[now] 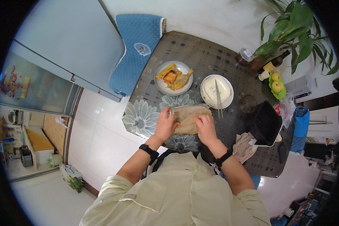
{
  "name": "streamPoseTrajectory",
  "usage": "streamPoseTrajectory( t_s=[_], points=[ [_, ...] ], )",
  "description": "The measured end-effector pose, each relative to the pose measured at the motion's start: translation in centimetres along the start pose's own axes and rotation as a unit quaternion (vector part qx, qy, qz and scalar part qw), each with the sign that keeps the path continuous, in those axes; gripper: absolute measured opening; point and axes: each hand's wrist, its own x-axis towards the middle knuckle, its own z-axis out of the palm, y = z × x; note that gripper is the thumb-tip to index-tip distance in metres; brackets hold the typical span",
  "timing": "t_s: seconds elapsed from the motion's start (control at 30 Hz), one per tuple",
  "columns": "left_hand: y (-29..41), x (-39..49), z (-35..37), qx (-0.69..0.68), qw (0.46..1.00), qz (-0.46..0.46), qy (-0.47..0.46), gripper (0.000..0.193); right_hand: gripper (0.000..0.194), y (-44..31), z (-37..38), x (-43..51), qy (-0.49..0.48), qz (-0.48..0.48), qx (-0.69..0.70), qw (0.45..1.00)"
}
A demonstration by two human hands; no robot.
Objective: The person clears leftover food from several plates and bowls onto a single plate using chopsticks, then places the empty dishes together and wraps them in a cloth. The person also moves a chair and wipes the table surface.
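Observation:
Close in front of me, at the table's near edge, lies a clear plastic pack (186, 124) with flat, light-brown food inside; its exact kind is hard to tell. My left hand (165, 124) grips the pack's left end, fingers over its upper corner. On the right part, my right hand (205, 127) has its fingers bent down over the brown surface. Beyond the pack, a round plate (161, 88) carries several golden fried pieces (176, 77). To its right, a square white dish (209, 89) sits on another plate (231, 96), with metal chopsticks (218, 100) laid across it.
A glass cup (247, 104), a black bin (264, 123), a brown cloth (243, 148) and a dark phone-like object (282, 152) occupy the table's right side. Along the wall stand a lidded jar (244, 56), a bottle (271, 65) and a green fruit basket (281, 93). A blue-covered chair (141, 36) adjoins the left edge.

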Motion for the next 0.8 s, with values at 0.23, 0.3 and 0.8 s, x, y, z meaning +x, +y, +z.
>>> streamPoseTrajectory(
  t_s=[0.23,0.3,0.8],
  points=[
    [1.1,0.2,0.2,0.034,0.999,-0.040,0.004,0.063,0.058,-0.2,-0.4,-2.8,-0.111,-0.041,-0.068,0.991],
    [1.2,-0.1,-0.1,0.003,0.997,-0.080,0.010,0.062,0.058,0.4,0.0,-2.4,-0.111,-0.052,-0.069,0.990],
    [2.6,-1.2,-0.5,-0.285,0.941,-0.110,-0.143,0.038,0.054,0.3,1.0,-1.4,-0.195,0.026,-0.039,0.980]
  ],
)
